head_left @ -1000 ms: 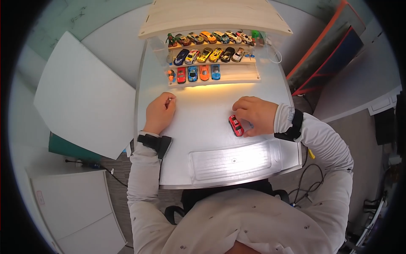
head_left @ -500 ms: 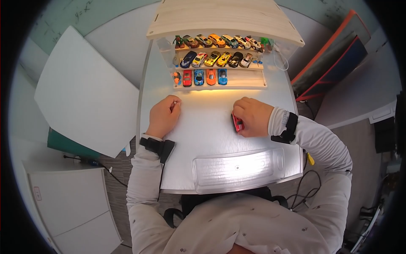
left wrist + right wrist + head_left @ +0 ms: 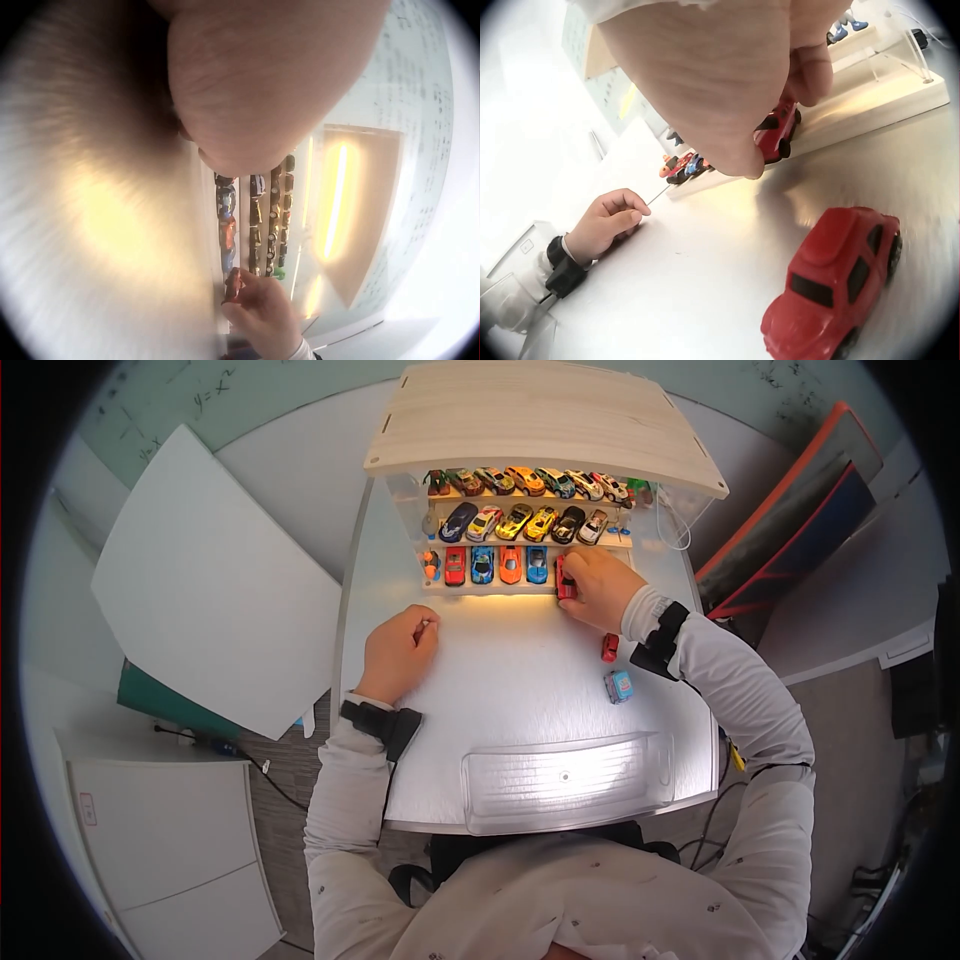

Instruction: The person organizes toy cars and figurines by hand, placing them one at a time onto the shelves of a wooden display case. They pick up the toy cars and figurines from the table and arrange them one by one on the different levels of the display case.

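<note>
My right hand (image 3: pixel 600 588) pinches a red toy car (image 3: pixel 778 135) between thumb and fingers at the front of the lowest shelf. That car is right beside a blue toy car (image 3: pixel 537 564), the last in the bottom row. Part of the held car is hidden behind the hand. My left hand (image 3: pixel 398 657) rests on the table, fingers loosely curled, with nothing in them. Below the right wrist, a small red toy car (image 3: pixel 832 285) stands on the metal tabletop, and a light blue toy vehicle (image 3: pixel 619 686) is nearer to me.
A lit wooden display rack (image 3: pixel 550 420) at the back carries rows of toy cars on three steps, with small figures at the row ends. A clear plastic tray (image 3: pixel 480 790) lies along the table's front edge. Clear side panels (image 3: pixel 665 525) flank the shelves.
My right hand has carried the red car from the tabletop forward to the bottom shelf. The other red car and the light blue vehicle have come into full view. The left hand stays resting.
</note>
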Available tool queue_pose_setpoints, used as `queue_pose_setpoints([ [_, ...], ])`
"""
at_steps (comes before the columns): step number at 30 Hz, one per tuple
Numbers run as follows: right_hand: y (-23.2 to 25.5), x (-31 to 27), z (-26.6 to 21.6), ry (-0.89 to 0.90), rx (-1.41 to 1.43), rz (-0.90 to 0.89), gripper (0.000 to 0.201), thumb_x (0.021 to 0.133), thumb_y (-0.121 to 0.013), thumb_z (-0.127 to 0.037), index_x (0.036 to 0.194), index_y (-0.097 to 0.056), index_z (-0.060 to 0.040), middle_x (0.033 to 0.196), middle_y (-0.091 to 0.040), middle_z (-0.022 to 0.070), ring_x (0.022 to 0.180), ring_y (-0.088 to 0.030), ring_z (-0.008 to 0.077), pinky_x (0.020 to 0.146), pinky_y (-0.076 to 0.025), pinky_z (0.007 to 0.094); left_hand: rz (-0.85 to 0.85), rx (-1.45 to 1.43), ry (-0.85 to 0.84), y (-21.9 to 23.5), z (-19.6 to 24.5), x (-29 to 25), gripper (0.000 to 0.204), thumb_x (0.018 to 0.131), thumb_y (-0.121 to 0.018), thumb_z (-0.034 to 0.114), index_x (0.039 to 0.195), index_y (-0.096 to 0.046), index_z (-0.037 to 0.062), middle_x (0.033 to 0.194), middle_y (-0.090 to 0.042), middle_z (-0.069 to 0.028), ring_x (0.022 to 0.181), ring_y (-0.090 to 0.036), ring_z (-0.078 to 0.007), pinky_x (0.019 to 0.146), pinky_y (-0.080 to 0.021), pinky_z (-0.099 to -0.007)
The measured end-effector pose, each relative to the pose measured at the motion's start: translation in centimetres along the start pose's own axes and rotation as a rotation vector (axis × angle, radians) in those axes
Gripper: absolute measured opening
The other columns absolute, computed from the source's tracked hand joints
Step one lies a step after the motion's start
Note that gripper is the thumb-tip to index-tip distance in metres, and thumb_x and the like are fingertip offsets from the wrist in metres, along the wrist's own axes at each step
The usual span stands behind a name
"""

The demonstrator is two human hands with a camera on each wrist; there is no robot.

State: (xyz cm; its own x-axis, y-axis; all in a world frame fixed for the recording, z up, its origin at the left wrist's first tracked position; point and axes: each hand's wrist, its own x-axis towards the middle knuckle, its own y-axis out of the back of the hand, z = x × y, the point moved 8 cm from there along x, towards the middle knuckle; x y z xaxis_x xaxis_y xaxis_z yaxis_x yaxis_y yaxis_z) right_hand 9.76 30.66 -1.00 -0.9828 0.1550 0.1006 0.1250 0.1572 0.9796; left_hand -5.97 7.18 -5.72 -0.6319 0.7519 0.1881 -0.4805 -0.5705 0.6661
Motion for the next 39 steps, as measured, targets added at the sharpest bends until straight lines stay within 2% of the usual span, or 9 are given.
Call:
queue_pose_setpoints([
  [2,-0.2,0.1,-0.1,0.006,-0.019,0.002,0.039,0.081,-0.073,-0.022,0.107,-0.057,0.0016,0.114,-0.06,0.0202,0.113,-0.059,0.038,0.101,-0.049,0.043,-0.005,0.009,-0.004,0.1,0.2,0.0,0.012,0.092,-0.064,0.012,0.103,-0.069,0.0085,0.077,-0.068,-0.0097,0.065,-0.064,-0.022,0.062,-0.049,-0.0342],
  [5,0.0,0.0,-0.5,0.004,-0.032,0.012,0.038,0.083,-0.072,-0.022,0.108,-0.057,0.0014,0.115,-0.061,0.0194,0.113,-0.059,0.0374,0.1,-0.049,0.0428,-0.009,0.014,-0.005,0.1,0.2,0.0,0.012,0.092,-0.064,0.012,0.102,-0.069,0.0084,0.077,-0.067,-0.0101,0.065,-0.063,-0.0222,0.062,-0.049,-0.0345],
  [8,-0.1,-0.3,-0.1,-0.039,0.007,0.042,0.037,0.084,-0.072,-0.021,0.11,-0.057,0.0016,0.115,-0.061,0.0185,0.112,-0.061,0.037,0.099,-0.05,0.0424,0.016,0.006,-0.037,0.2,0.4,-0.1,0.01,0.094,-0.066,0.012,0.102,-0.07,0.0069,0.072,-0.064,-0.0047,0.063,-0.058,-0.0148,0.061,-0.047,-0.0292],
  [11,0.1,-0.1,-0.2,-0.008,0.037,0.03,0.038,0.084,-0.072,-0.019,0.111,-0.057,0.0021,0.117,-0.061,0.0186,0.109,-0.063,0.0372,0.096,-0.052,0.0422,0.01,0.003,-0.028,0.1,0.3,-0.1,0.01,0.094,-0.066,0.012,0.102,-0.07,0.0072,0.072,-0.064,-0.005,0.063,-0.059,-0.0155,0.061,-0.047,-0.0295],
  [17,-0.1,-0.1,0.2,0.013,0.007,0.113,0.027,0.088,-0.067,-0.02,0.104,-0.058,-0.0001,0.106,-0.061,0.0164,0.097,-0.067,0.0352,0.086,-0.056,0.0429,0.015,0.004,-0.043,0.2,0.6,-0.1,0.01,0.094,-0.065,0.011,0.102,-0.069,0.0068,0.073,-0.064,-0.0056,0.064,-0.059,-0.0162,0.062,-0.048,-0.0298],
  [20,-0.5,0.2,0.7,-0.039,-0.006,-0.017,0.042,0.087,-0.074,-0.023,0.116,-0.057,0.0021,0.125,-0.06,0.0201,0.108,-0.065,0.0377,0.093,-0.055,0.0421,0.011,-0.006,-0.041,0.2,0.4,-0.1,0.01,0.094,-0.065,0.01,0.102,-0.069,0.0066,0.073,-0.063,-0.0057,0.064,-0.059,-0.0161,0.062,-0.048,-0.0298],
  [23,-0.8,0.2,0.9,-0.029,-0.018,-0.02,0.041,0.088,-0.073,-0.024,0.116,-0.057,0.0013,0.126,-0.06,0.02,0.107,-0.065,0.0374,0.092,-0.055,0.0421,0.009,-0.001,-0.029,0.1,0.4,-0.1,0.01,0.094,-0.065,0.01,0.102,-0.069,0.0065,0.073,-0.063,-0.0058,0.064,-0.059,-0.0159,0.062,-0.048,-0.0298],
  [26,-0.3,0.0,0.5,0.055,-0.031,0.089,0.031,0.091,-0.069,-0.024,0.107,-0.057,-0.0009,0.109,-0.059,0.0159,0.095,-0.067,0.0351,0.084,-0.056,0.0436,0.011,-0.012,-0.031,0.2,0.4,-0.1,0.01,0.094,-0.066,0.01,0.102,-0.069,0.0063,0.073,-0.063,-0.0057,0.064,-0.059,-0.0159,0.062,-0.048,-0.0298],
  [39,-0.9,0.1,0.8,0.088,-0.066,0.065,0.028,0.092,-0.07,-0.022,0.105,-0.056,-0.0004,0.107,-0.057,0.0156,0.092,-0.068,0.0344,0.081,-0.057,0.0426,0.0,0.004,-0.025,0.1,0.2,0.0,0.011,0.094,-0.065,0.011,0.103,-0.069,0.0064,0.073,-0.065,-0.006,0.064,-0.06,-0.0166,0.062,-0.048,-0.0302],
])
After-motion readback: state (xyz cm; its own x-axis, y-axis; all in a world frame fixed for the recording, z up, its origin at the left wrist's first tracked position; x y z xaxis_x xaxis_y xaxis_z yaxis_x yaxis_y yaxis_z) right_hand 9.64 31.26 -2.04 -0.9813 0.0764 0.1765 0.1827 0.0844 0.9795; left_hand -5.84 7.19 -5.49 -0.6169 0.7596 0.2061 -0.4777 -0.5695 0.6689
